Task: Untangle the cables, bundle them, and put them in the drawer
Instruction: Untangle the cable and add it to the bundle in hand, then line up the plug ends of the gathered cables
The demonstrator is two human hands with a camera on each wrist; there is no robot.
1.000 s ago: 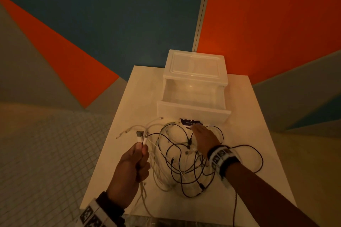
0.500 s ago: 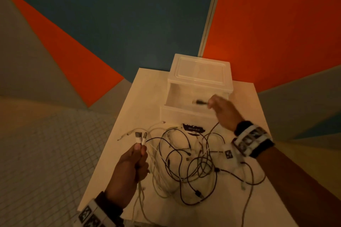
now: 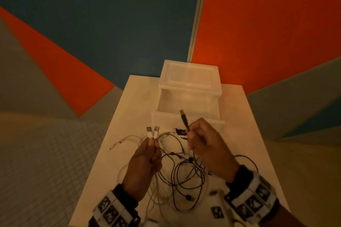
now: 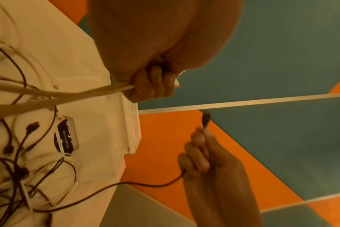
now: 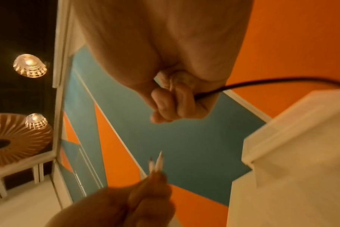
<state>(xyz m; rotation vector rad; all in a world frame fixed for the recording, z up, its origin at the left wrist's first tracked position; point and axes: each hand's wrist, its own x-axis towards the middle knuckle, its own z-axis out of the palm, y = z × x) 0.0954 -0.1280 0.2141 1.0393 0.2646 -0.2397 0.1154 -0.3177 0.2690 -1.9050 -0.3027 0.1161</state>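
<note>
With the drawer [image 3: 188, 105] standing open at the far end of the desk [image 3: 127, 116], the left hand [image 3: 144, 164] pinches two white plug ends upright while the right hand [image 3: 206, 145] is curled round a black cable [image 3: 184, 121] lifted just before the drawer front. I would draw that black lead slowly up and away from the tangle [image 3: 186, 177] lying nearer than the drawer, easing loops free rather than tugging. A dark label [image 3: 181, 131] by the drawer front carries writing too small to read.

Right hand [image 5: 177, 98]: fingers curled round a black cable [image 5: 262, 83] trailing right.
Left hand [image 5: 126, 204]: bottom of frame, pinching two white plugs [image 5: 155, 163] pointing up.
Drawer unit [image 5: 293, 138]: white, blurred, at right.
Lamps [image 5: 30, 66]: two lit, upper left.
</note>
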